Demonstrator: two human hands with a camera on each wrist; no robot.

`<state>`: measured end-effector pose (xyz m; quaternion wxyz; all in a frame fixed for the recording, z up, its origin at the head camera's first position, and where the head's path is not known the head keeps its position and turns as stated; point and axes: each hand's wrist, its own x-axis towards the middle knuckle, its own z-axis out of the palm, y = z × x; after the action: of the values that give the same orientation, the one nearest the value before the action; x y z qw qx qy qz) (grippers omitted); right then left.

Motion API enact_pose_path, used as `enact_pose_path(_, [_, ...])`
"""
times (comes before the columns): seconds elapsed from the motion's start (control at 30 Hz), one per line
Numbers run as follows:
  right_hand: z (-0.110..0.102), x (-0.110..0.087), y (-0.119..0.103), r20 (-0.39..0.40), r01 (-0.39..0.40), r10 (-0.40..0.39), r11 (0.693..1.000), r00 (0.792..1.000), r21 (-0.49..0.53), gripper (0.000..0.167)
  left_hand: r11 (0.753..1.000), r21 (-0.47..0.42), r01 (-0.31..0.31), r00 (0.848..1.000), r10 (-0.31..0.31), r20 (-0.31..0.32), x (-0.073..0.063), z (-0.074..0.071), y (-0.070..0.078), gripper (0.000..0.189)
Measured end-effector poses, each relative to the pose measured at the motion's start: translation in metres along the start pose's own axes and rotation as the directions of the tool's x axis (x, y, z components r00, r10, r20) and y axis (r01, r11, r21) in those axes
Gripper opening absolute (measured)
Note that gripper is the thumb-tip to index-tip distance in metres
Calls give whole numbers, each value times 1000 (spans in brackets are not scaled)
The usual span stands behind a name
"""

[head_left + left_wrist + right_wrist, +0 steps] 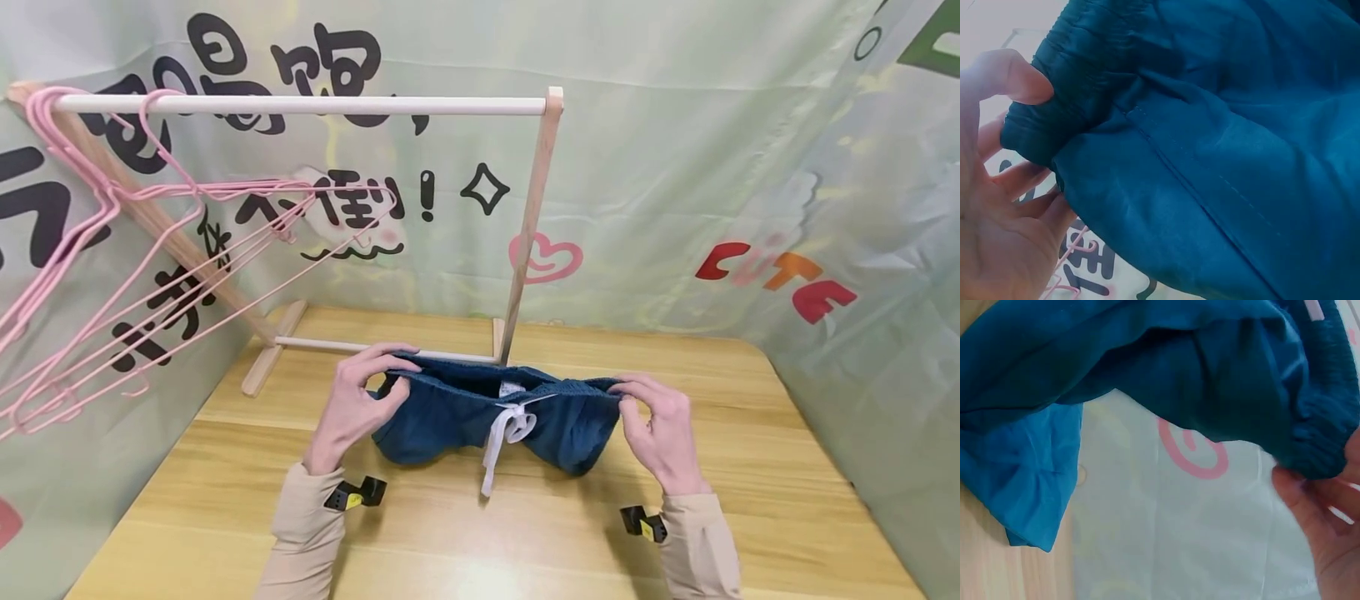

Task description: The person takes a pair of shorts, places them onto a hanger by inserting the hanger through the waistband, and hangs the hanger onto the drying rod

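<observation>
I see the left hand (358,407) and right hand (663,427) reaching forward, pinching the blue shorts (442,427) at opposite waist ends. The shorts hang between them, in front of the rack (530,225), apparently above the surface (450,550).

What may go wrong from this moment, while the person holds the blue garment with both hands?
The left hand and right hand hold the garment only by its waistband; if one grip loosens, that side could drop.

The white cord hangs loose in front, so it might snag.

The pink hangers overlap at the left end of the rail; taking one could drag others along.
</observation>
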<state>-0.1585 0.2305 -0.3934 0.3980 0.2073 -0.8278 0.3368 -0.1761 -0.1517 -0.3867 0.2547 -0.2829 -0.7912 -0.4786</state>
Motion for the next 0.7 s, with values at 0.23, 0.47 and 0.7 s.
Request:
enact_pose_path(0.23, [3,1,-1,37,-146,149,986,988,-76,16,1000,11,15,1000,-14,-27,2,7,5,15])
enact_pose_path(0.47, [9,-1,-5,10,-186,189,972,982,-144,25,991,127,32,999,-28,-34,2,11,5,23])
enact_pose_path(0.7, [20,-4,-5,26,-174,180,972,983,-158,29,983,147,110,994,-110,-11,2,17,11,44])
